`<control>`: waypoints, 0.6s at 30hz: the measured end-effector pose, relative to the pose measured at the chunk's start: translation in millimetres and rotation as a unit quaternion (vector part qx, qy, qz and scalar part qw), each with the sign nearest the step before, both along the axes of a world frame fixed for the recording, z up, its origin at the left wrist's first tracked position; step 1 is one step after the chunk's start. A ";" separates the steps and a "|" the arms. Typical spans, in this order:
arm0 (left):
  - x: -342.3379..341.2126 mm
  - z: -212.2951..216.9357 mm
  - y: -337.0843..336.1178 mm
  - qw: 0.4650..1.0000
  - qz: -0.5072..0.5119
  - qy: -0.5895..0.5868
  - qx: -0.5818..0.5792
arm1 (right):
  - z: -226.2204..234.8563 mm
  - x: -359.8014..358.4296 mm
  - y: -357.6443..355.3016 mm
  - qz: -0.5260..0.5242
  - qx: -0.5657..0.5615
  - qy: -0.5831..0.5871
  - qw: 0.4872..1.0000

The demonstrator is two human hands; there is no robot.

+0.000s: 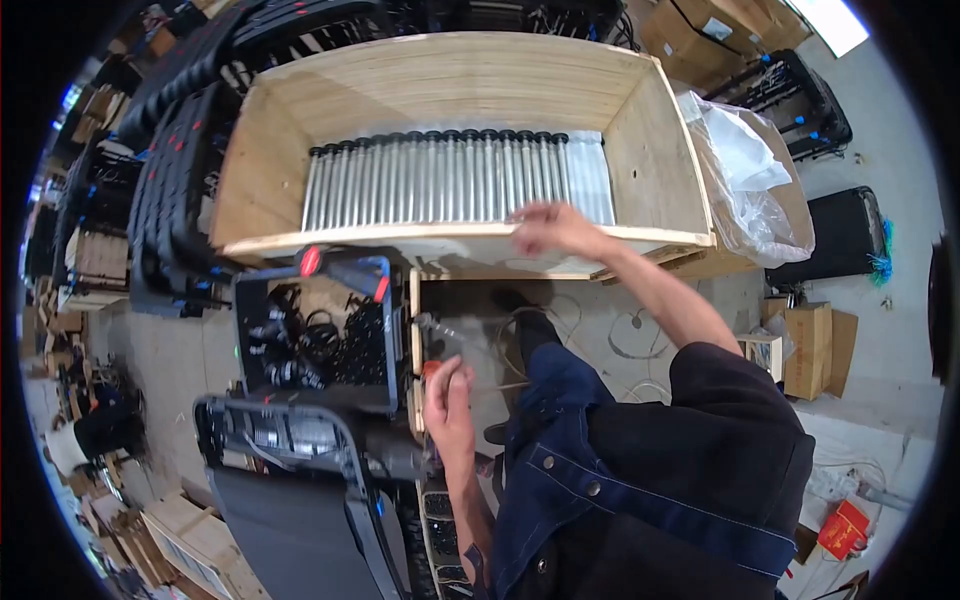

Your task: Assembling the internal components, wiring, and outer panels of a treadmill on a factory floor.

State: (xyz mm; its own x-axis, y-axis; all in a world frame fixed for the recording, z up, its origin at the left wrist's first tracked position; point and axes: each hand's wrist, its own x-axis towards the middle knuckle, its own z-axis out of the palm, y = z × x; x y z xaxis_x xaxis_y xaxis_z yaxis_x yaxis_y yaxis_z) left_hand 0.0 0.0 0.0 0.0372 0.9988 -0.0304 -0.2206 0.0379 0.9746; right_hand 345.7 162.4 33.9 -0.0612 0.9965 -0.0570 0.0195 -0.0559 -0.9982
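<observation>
Hovering over concrete (175,350), left hand (451,405) unclenched, empty, right hand (556,232) by crate (450,85), grip unclear

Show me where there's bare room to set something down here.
Inside the wooden crate, pale sheet lies bare between the metal tubes and right wall. Concrete floor lies open left of the blue-rimmed bin, near the stacked black frames. Crowded: the tubes and the bin's black parts.

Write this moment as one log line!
Right hand: over near rim of box, blurred | left hand: right of bin, grip unclear | tubes: in row inside box
</observation>
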 end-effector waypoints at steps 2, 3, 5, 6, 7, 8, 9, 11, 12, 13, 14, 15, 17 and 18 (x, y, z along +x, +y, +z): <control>26.2 0.6 21.9 0.996 -0.001 0.084 -0.006 | -65.7 11.5 6.9 -0.094 -0.053 0.003 0.994; 77.9 36.2 -4.3 0.985 -0.008 0.169 -0.034 | -89.5 69.4 -14.7 -0.123 -0.122 -0.011 0.985; 138.6 17.7 67.4 0.948 -0.059 0.307 0.054 | -196.0 159.4 19.5 -0.178 -0.223 -0.049 0.957; 169.7 0.1 96.3 0.922 -0.067 0.369 0.092 | -255.9 208.8 24.5 -0.155 -0.315 -0.096 0.932; 189.3 -19.4 118.2 0.901 -0.086 0.409 0.115 | -308.1 244.1 22.8 -0.126 -0.402 -0.137 0.897; 202.8 -39.6 136.0 0.887 -0.087 0.439 0.113 | -350.3 260.1 23.5 -0.116 -0.450 -0.194 0.864; 213.1 -57.5 147.2 0.872 -0.091 0.468 0.112 | -387.8 270.9 17.9 -0.105 -0.493 -0.248 0.827; 228.7 -77.9 148.4 0.842 -0.116 0.520 0.089 | -452.2 284.7 -2.9 -0.111 -0.525 -0.237 0.810; 230.2 -81.8 146.9 0.808 -0.126 0.569 0.086 | -483.2 275.2 -10.5 -0.156 -0.507 -0.247 0.811; 230.0 -82.4 145.5 0.814 -0.124 0.561 0.083 | -510.6 276.2 -19.9 -0.207 -0.486 -0.261 0.808; 237.1 -82.9 146.3 0.829 -0.114 0.537 0.108 | -535.8 316.1 -36.6 -0.226 -0.436 -0.275 0.827; 236.1 -88.3 142.3 0.816 -0.088 0.561 0.105 | -555.6 291.8 -28.6 -0.215 -0.440 -0.304 0.817; 229.0 -88.9 143.6 0.777 -0.085 0.616 0.092 | -553.8 201.5 3.4 -0.228 -0.501 -0.349 0.758; 234.1 -86.5 145.8 0.778 -0.105 0.615 0.077 | -554.9 204.0 -2.0 -0.260 -0.471 -0.399 0.742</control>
